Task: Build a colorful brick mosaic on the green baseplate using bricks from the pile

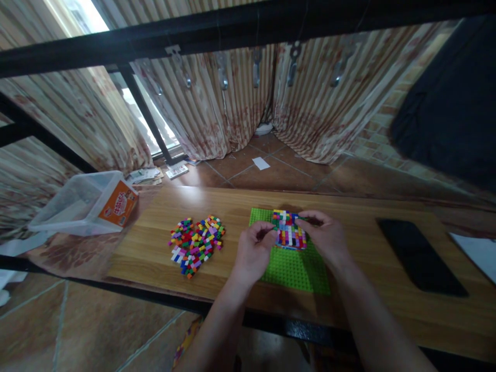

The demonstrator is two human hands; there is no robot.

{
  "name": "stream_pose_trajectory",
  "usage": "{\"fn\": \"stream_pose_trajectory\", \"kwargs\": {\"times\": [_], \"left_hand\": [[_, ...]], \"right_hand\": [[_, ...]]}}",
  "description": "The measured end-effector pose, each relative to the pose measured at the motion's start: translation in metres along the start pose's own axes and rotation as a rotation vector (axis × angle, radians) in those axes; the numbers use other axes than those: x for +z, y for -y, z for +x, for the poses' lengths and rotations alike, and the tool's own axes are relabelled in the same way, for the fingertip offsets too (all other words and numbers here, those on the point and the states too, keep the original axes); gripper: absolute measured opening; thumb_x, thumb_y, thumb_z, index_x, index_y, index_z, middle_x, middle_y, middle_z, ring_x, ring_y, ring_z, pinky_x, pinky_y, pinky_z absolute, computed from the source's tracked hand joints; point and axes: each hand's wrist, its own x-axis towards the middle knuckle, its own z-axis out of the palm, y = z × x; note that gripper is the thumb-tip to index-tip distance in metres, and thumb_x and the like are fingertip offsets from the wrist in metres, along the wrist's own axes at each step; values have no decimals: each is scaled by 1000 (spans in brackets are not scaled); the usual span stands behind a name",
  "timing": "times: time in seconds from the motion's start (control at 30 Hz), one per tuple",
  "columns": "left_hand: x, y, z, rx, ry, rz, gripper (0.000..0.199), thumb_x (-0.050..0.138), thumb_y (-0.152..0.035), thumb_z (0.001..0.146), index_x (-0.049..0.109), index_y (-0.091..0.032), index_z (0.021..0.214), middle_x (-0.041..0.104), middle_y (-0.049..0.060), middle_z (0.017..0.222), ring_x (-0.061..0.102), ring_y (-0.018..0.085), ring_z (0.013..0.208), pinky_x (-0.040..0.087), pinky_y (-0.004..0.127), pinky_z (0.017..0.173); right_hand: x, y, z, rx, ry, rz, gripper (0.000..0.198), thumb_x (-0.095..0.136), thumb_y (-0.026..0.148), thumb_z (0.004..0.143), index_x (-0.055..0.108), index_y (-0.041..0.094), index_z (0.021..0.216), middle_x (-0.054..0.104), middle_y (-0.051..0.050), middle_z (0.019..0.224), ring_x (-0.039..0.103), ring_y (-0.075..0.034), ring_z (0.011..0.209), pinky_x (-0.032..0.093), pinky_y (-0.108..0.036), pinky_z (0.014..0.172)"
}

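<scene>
A lime-green studded baseplate (pixel 296 271) lies on the wooden table, with a multicoloured block of toy bricks (pixel 289 237) at its upper middle. The block shows rows of small bricks in many colours. At its left edge, my left hand (pixel 253 250) is closed, with thumb and fingers against the bricks. My right hand (pixel 325 235) is closed at the upper right edge, its fingertips pinching there. Whether either hand also has a single loose brick is too small to tell. Left of the plate lies a pile of loose toy bricks (pixel 197 243) in mixed colours.
On the table's right side lies a dark flat slab (pixel 420 256), with white paper (pixel 476 253) beyond it. A clear plastic bin (pixel 81 206) with an orange label stands off the table's left end. A dark metal bar (pixel 217 36) with hooks crosses before the curtains.
</scene>
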Motion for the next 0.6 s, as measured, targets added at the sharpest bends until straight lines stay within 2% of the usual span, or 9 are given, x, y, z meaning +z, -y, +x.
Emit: {"fn": "stream_pose_trajectory", "kwargs": {"times": [0.3,0.47,0.53,0.6], "left_hand": [[3,5,1,-15,-10,-5,5,66,-19,74,68,-16,77,64,-1,69,55,11,65,43,23,64],[5,4,1,-26,-31,-58,7,67,-20,73,68,-16,79,64,-1,70,55,10,63,45,23,64],[6,2,1,-32,-32,-81,9,68,-21,72,67,-15,78,62,-2,67,53,9,60,44,22,61],[8,0,1,-49,-27,-112,11,70,-23,70,66,-15,78,61,-3,66,53,9,57,43,22,59]], "right_hand": [[6,3,-5,16,-21,22,34,73,48,68,75,19,87,71,-4,74,61,-19,64,49,-33,60],[-3,23,-19,-161,-97,-115,29,68,47,79,77,22,90,74,-8,93,66,-22,82,52,-37,76],[-6,34,-27,-193,-58,-109,28,65,47,83,77,23,88,75,-7,93,66,-22,84,51,-36,78],[-7,42,-34,-162,52,-41,28,65,48,84,78,23,89,75,-6,90,67,-21,80,51,-35,75]]}}
